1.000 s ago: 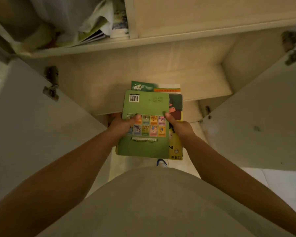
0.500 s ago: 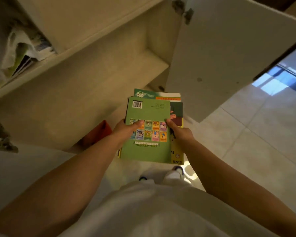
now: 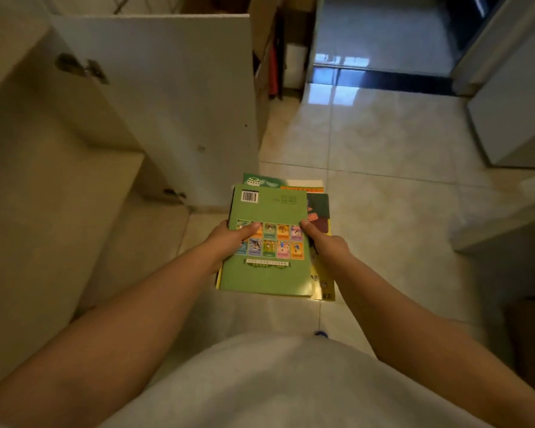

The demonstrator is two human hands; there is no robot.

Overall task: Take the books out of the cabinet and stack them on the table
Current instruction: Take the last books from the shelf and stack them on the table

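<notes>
Gripping flat glossy books (image 3: 267, 273), left hand (image 3: 229, 239), right hand (image 3: 328, 247), above shiny tiles (image 3: 383, 180)

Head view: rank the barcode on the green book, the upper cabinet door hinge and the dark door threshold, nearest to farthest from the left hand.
1. Barcode: on the green book, just above the left hand.
2. Upper cabinet door hinge: up and to the left.
3. Dark door threshold: far across the floor, upper right.

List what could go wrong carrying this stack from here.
The books are unevenly stacked, pinched only at the sides by the left hand and right hand; lower ones could slide out. The open cabinet door stands close on the left and could catch an elbow. The glossy floor tiles may be slippery.
</notes>
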